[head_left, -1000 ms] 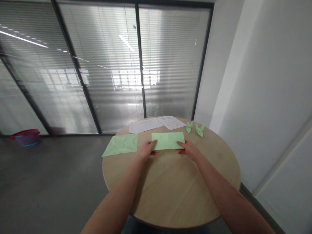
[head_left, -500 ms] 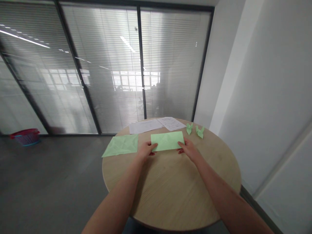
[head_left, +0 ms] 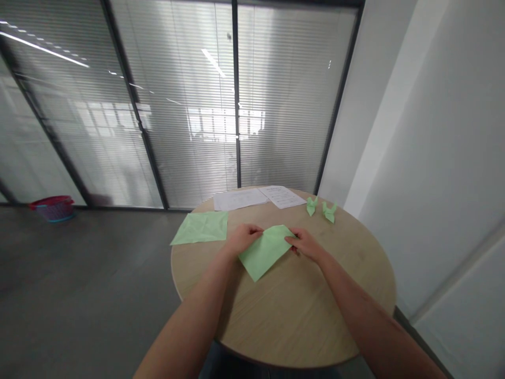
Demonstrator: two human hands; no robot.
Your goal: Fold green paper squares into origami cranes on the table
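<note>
A light green folded paper (head_left: 265,251) lies turned at an angle on the round wooden table (head_left: 300,316), one corner pointing toward me. My left hand (head_left: 242,238) is closed on its upper left edge. My right hand (head_left: 304,244) pinches its right corner. Both forearms reach in from the bottom of the view.
A second green sheet (head_left: 201,227) with creases lies flat at the table's left edge. Two white printed sheets (head_left: 258,197) lie at the far side. Two small green folded paper figures (head_left: 321,209) stand at the far right. A red basket (head_left: 53,207) sits on the floor at left, by glass partitions.
The green paper lay as a level rectangle before; now it is rotated with a corner toward me and drawn nearer. Both hands shifted with it.
</note>
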